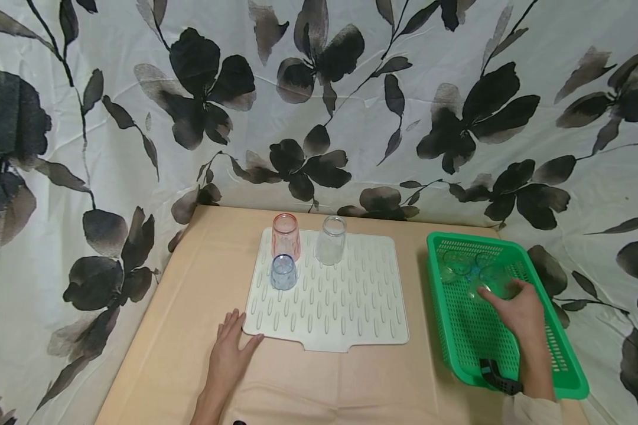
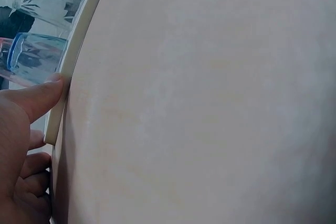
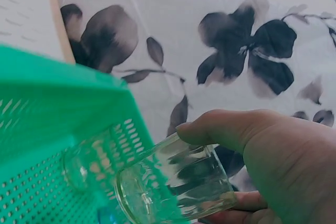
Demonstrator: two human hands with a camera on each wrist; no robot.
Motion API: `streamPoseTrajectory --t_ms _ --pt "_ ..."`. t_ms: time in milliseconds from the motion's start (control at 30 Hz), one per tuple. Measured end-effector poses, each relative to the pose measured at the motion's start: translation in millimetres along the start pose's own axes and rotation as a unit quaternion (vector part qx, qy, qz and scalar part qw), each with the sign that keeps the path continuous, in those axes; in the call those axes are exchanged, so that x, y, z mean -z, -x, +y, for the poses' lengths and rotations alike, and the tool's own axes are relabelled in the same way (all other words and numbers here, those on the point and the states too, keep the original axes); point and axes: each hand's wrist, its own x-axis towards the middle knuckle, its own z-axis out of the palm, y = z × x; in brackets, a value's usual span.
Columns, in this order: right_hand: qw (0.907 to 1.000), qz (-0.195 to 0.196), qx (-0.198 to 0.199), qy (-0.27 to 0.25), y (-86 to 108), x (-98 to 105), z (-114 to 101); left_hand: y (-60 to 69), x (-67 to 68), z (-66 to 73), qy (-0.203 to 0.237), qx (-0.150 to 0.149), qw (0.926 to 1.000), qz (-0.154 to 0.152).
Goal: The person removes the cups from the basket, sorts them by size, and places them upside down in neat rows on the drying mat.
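My right hand (image 1: 518,310) is inside the green basket, its thumb and fingers holding a clear drinking glass (image 3: 176,179) that tilts in the right wrist view. Other clear glasses (image 1: 455,264) stand by it at the basket's far end, with a bluish one partly hidden among them. At the near left corner of the white drying mat (image 1: 351,319), my left hand (image 1: 228,357) rests with its thumb touching the edge. On the mat stand a pink glass (image 1: 286,237), a small blue glass (image 1: 283,273) and a clear glass (image 1: 331,241).
The green basket (image 1: 449,348) stands on the right side of the table (image 1: 191,283), apart from the mat. A floral curtain (image 1: 372,141) hangs behind the table and along its sides. A black band (image 1: 500,378) circles the right wrist.
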Motion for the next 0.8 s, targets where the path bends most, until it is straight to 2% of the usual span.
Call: streamPoseTrajectory --t_ms 333,567,800 --pt "0.9962 0.048 0.048 -0.055 20.9 5 -29 0.8 0.4 -0.3 0.004 0.006 1.0000 -0.004" --pt "0.9944 0.042 0.060 -0.076 35.4 3 -52 1.0 -0.2 -0.9 0.007 0.002 1.0000 0.000" --pt "0.9906 0.039 0.108 -0.075 46.1 -9 -66 0.3 -0.3 -0.4 0.009 0.003 0.9999 0.000"
